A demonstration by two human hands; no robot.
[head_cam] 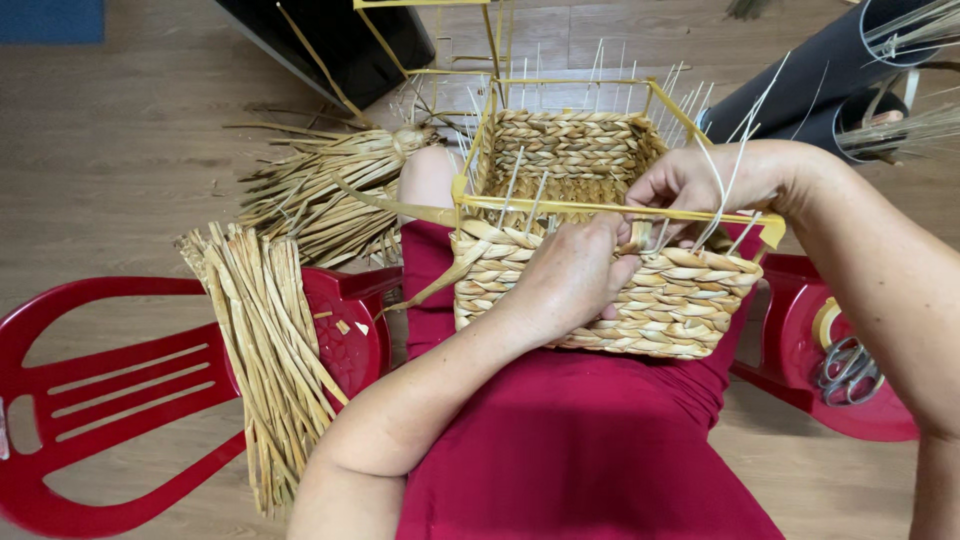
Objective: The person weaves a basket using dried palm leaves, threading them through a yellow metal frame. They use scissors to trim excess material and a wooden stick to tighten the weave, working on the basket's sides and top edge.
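A half-woven straw basket (690,300) on a yellow wire frame (600,208) rests on my lap, over a red garment. My left hand (565,275) presses against the near wall of the basket, fingers curled on a woven strand near the top row. My right hand (690,180) reaches over the frame's near rail and pinches the same straw strand (640,240) among thin white upright stakes (725,185). A loose flat straw strip (430,285) trails from the basket's left corner.
A bundle of dried straw (270,350) lies across a red plastic chair (120,390) at left; another bundle (320,190) lies on the wooden floor. Scissors (848,370) and a tape roll sit on a red stool (800,340) at right. Dark tubes (800,80) stand far right.
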